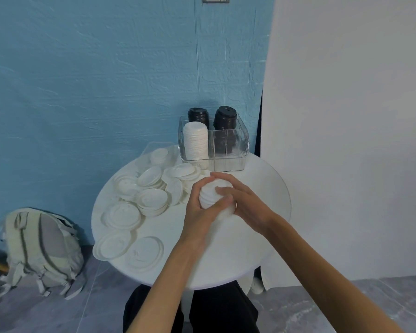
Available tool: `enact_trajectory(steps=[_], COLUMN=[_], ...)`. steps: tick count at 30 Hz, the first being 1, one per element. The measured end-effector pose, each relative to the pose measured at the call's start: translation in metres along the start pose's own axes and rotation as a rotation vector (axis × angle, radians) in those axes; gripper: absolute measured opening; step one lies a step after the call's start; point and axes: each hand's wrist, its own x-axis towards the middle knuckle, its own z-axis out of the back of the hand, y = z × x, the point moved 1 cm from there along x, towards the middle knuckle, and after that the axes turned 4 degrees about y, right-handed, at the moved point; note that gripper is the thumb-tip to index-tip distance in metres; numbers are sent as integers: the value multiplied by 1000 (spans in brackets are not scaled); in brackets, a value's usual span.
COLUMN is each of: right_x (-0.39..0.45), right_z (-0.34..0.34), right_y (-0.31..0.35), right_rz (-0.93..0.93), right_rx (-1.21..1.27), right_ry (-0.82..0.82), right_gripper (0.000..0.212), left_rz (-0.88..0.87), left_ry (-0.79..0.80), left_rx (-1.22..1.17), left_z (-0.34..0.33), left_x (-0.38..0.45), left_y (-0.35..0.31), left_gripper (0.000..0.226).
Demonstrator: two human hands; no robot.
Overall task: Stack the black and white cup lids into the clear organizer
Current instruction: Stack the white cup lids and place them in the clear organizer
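Both hands hold a short stack of white lids [209, 195] above the middle of the round white table [257, 227]. My left hand [202, 212] grips the stack from the left and below. My right hand [240, 203] wraps it from the right, fingers across its top. The clear organizer [228, 150] stands at the table's far edge. Its front left compartment holds a tall stack of white lids [195, 140]. Two stacks of black lids [198, 116] [225, 118] fill the back compartments. The front right compartment looks empty. Several loose white lids [151, 198] lie spread over the table's left half.
A grey-green backpack [41, 248] leans on the floor left of the table, against the blue wall. A white panel [346, 140] rises close on the right, just behind the organizer. My dark-clothed legs [216, 311] sit under the table's near edge.
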Motion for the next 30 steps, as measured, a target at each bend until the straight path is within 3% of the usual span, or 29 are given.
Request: enact_trajectory(steps=[3, 8, 18, 26, 30], right_x=[1, 2, 0, 8, 16], right_z=[-6, -10, -22, -36, -49], right_y=[2, 0, -13, -3, 0], right_rz=[-49, -65, -74, 8, 29], right_rx=[15, 171, 167, 67, -99], right_ry=[5, 17, -31, -27, 55], right_gripper=[34, 34, 34, 31, 62], left_rz=[31, 12, 30, -66, -83], left_ry=[-39, -26, -31, 40, 3], left_rx=[-14, 58, 52, 154, 184], left_z=[1, 9, 23, 34, 55], left_x=[1, 4, 1, 0, -1], left_y=[-3, -6, 2, -24, -42], left_gripper=[50, 59, 57, 64, 68])
